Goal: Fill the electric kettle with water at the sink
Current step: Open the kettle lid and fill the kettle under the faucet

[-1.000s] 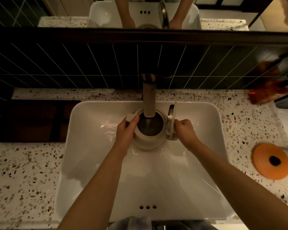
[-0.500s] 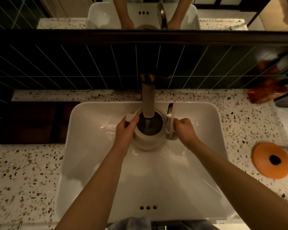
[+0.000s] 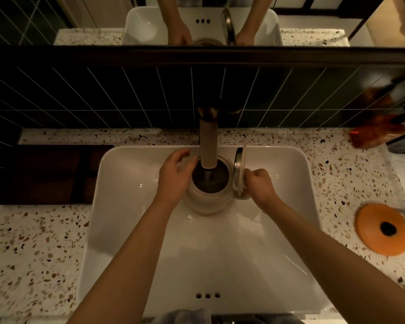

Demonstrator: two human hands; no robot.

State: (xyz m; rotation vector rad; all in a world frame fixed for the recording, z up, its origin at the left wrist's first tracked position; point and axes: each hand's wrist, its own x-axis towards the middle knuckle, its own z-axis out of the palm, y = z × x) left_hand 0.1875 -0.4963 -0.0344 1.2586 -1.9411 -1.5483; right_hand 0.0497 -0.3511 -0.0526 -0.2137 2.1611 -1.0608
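Bathroom: basin (image 3: 117, 230), mirror (image 3: 313, 19), dark tiles (image 3: 103, 97)

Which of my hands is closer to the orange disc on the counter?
Right. Your right hand grips the kettle by its open lid, on the side toward the orange disc. Your left hand is on the kettle's far side.

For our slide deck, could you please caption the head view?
Kettle, lid open, fills under the tap in the sink.

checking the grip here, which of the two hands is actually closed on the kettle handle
The right hand: its fingers are curled shut on the handle beside the raised lid. The left hand is open against the kettle body's other side.
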